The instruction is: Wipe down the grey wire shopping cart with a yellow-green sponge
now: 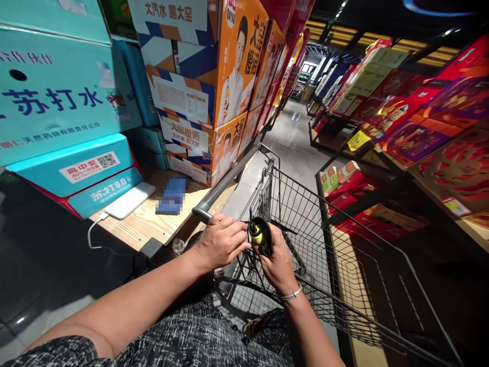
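A small black rolled bundle (269, 235) with a yellow-green inside (258, 237) is held in front of my body; its exact kind does not show. My right hand (277, 260) wraps round it from the right, fingers closed, a pale band on the wrist. From the left, my left hand (221, 242) has its fingers curled together, and the fingertips pinch at the bundle's near-left edge. Just beyond both hands is the handle bar (229, 179) of a wire shopping cart (305, 204), which neither hand visibly grips.
On the left, a wooden board (133, 232) carries a white device (130, 200) with a cable, a blurred blue item (171, 195), turquoise cartons (57, 92) and orange drink cartons (237, 66). Shelves of red gift boxes (397, 117) line the right. A grey aisle floor (286, 132) runs ahead.
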A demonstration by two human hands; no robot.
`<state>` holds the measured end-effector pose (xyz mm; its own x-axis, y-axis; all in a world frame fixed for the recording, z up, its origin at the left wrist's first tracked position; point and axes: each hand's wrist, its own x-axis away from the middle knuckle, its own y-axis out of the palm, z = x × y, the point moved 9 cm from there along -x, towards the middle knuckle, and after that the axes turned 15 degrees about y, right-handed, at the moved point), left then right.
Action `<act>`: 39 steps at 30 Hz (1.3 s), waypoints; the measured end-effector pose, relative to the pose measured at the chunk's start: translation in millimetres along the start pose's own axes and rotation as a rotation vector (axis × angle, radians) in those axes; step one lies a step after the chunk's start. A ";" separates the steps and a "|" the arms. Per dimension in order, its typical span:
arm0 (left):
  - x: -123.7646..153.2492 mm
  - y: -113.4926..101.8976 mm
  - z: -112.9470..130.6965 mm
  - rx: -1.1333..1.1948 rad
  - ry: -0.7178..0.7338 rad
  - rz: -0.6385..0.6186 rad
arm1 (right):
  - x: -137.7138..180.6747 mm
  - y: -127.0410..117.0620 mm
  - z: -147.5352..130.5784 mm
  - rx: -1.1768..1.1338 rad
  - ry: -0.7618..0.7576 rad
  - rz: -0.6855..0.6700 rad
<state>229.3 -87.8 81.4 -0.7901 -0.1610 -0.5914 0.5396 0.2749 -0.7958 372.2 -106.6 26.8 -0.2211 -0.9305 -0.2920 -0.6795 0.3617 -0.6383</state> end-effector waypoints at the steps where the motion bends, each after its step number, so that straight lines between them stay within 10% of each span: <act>1: 0.1 1.3 -1.0 0.004 0.003 -0.004 | -1.0 0.3 0.7 0.000 -0.001 -0.001; 13: -0.4 -0.2 -4.8 -0.022 0.039 0.010 | -13.9 0.2 13.2 -0.116 0.114 -0.003; 26: 1.1 -4.9 -29.2 0.025 -0.053 0.093 | -141.8 -6.0 32.6 -0.010 0.267 0.126; 37: 7.1 -11.1 -44.4 -0.102 -0.197 0.089 | -48.8 19.4 -36.1 0.029 -0.131 -0.352; 39: 16.9 -16.9 -57.3 -0.101 -0.263 0.083 | -49.1 8.5 -45.2 0.035 -0.129 -0.275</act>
<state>190.2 -40.9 92.3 -0.6347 -0.3704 -0.6782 0.5575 0.3883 -0.7338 345.6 -60.4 67.9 0.0602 -0.9795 -0.1920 -0.6768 0.1014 -0.7292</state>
